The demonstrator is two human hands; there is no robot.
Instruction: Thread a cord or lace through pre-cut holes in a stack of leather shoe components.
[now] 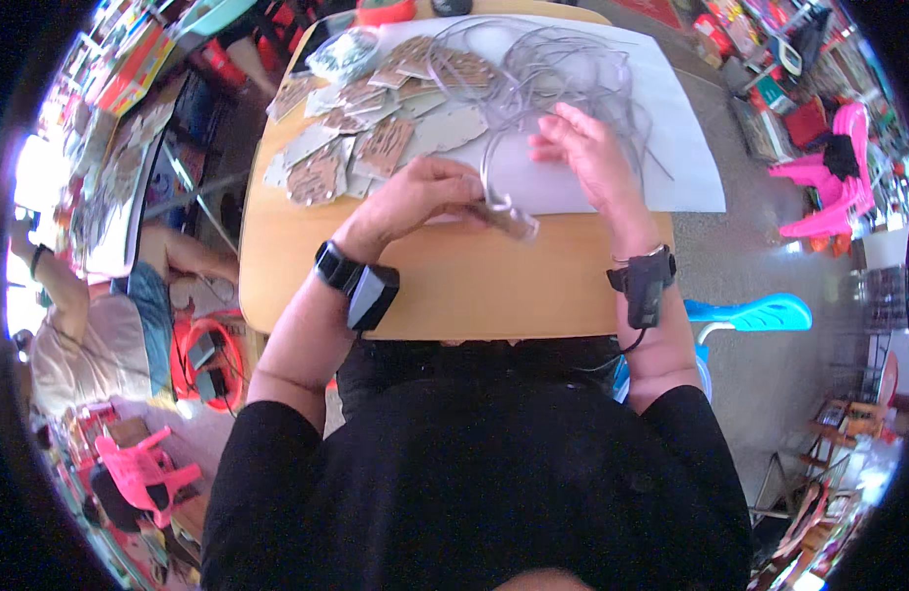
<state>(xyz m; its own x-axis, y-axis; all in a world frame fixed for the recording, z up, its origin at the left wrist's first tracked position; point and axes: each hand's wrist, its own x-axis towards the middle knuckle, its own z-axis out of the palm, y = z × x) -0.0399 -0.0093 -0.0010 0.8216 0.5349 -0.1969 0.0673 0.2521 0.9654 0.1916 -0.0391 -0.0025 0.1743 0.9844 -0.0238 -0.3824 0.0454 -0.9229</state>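
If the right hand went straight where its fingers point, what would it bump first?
The right hand would probably meet the tangle of thin greyish cord first, though depth is hard to judge.

From the middle of the view, can count two hands: left hand [420, 192] at 11 o'clock, right hand [587, 153] between 1 and 2. In the left one, see one strip [511, 220]. Toward 12, find one table [454, 295] and one white sheet [686, 158]. At 11, see one clear bowl [343, 55] and over eight overlapping boards [384, 148]; cannot count exactly, nor the tangled cords [519, 89] at 1. Count two pink chairs [853, 177], at 8 and between 2 and 3.
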